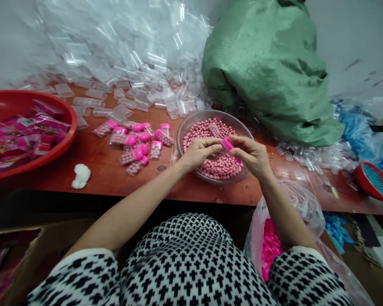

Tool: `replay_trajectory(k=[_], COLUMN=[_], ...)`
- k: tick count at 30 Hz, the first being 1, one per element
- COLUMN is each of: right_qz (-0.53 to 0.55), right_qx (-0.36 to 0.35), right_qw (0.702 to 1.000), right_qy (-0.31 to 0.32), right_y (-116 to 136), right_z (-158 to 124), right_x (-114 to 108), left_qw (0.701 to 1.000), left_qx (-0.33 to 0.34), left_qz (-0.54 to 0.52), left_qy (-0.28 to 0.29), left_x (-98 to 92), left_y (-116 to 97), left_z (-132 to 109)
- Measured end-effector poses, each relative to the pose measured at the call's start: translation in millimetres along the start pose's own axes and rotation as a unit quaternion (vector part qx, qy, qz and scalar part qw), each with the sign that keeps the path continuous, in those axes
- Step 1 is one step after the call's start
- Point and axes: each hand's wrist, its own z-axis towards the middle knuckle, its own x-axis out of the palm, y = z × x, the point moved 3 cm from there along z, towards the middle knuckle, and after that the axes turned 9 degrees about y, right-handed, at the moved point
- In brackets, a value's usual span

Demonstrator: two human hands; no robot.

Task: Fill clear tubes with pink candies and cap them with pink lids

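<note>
Over a metal bowl (182,123) of pink beads (221,169), my two hands meet. My left hand (201,154) pinches a clear plastic tube, mostly hidden by the fingers. The fingers of my right hand (251,154) are closed on a bright pink cap (227,144) at the tube's end. Another clear piece (213,128) lies on the beads. Left of the bowl, several filled tubes with pink caps (155,149) lie and stand in a loose group on the red-brown table (191,190).
Clear tubes (127,102) are heaped behind. A green sack (271,72) stands behind right. A red basin (72,123) of packets and a white lump (81,176) are left. A bag of pink caps (270,244) hangs below; a red bowl (360,174) of blue beads is far right.
</note>
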Motion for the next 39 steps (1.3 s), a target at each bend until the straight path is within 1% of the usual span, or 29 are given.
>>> replay_trajectory(k=[2,4,6,8,9,10,11,12,14,15,16,17,19,22,24,25,26,28,30,31,32,33,34,35,36,37,39], right_qz=[0.117,0.185,0.218,0.241,0.255,0.272,0.291,0.313,0.361,0.38,0.395,0.404,0.41,0.409,0.403,0.396,0.385,0.353,0.298,0.252,0.187,0.1,-0.006,-0.114,-0.212,-0.292,-0.387], right_qx=[0.025,0.052,0.078,0.095,0.102,0.113,0.129,0.151,0.193,0.21,0.22,0.224,0.225,0.237,0.246,0.249,0.251,0.248,0.227,0.209,0.187,0.164,0.147,0.137,0.136,0.142,0.169], right_qw=[0.993,0.981,0.972,0.964,0.96,0.955,0.948,0.937,0.905,0.89,0.881,0.877,0.88,0.881,0.881,0.884,0.888,0.9,0.919,0.936,0.957,0.977,0.986,0.982,0.966,0.943,0.901], right_qy=[-0.01,-0.013,-0.036,-0.057,-0.055,-0.037,-0.005,0.038,0.115,0.137,0.143,0.133,0.087,0.021,0.004,0.007,0.018,0.069,0.12,0.128,0.12,0.096,0.073,0.059,0.059,0.07,0.101], right_y=[-4,-11,-20,-25,-25,-25,-25,-24,-21,-21,-21,-21,-23,-26,-25,-24,-23,-22,-23,-25,-29,-33,-38,-43,-49,-54,-65], right_z=[-6,-14,-21,-22,-21,-19,-16,-14,-12,-11,-10,-9,-8,-6,-5,-4,-2,7,22,33,45,58,70,81,91,99,110], right_x=[-3,-4,-4,-1,1,4,9,14,23,27,30,32,34,38,40,41,42,40,34,29,23,16,11,8,8,9,16], left_qw=[0.997,0.994,0.997,0.999,0.997,0.994,0.989,0.984,0.977,0.975,0.975,0.974,0.975,0.977,0.978,0.979,0.979,0.982,0.985,0.984,0.982,0.976,0.969,0.959,0.95,0.937,0.901], left_qx=[-0.015,-0.013,0.007,0.043,0.064,0.082,0.096,0.106,0.115,0.114,0.114,0.115,0.114,0.115,0.114,0.113,0.113,0.113,0.115,0.116,0.12,0.123,0.125,0.127,0.117,0.1,0.056], left_qz=[-0.075,-0.1,-0.073,-0.014,0.024,0.064,0.102,0.135,0.176,0.184,0.187,0.188,0.186,0.177,0.172,0.171,0.169,0.152,0.117,0.099,0.083,0.076,0.081,0.096,0.129,0.174,0.276], left_qy=[-0.024,-0.035,-0.011,0.026,0.038,0.042,0.04,0.036,0.036,0.04,0.044,0.046,0.04,0.015,0.0,-0.005,-0.008,-0.022,-0.059,-0.088,-0.123,-0.161,-0.198,-0.233,-0.26,-0.286,-0.329], left_x=[-1.5,-1.9,-0.1,2.7,3.9,4.6,4.9,5.1,5.5,5.8,6.0,6.1,5.3,2.8,1.9,2.0,2.3,2.2,-3.2,-9.5,-18.9,-31.3,-46.6,-64.4,-83.6,-103.7,-141.6], left_y=[0,1,2,3,3,3,3,2,2,2,2,2,3,6,6,6,5,1,-4,-7,-10,-12,-15,-16,-17,-17,-14], left_z=[1,1,1,1,1,0,-1,-2,-3,-4,-4,-4,-4,-3,-3,-3,-3,-3,-5,-7,-11,-15,-21,-28,-35,-43,-57])
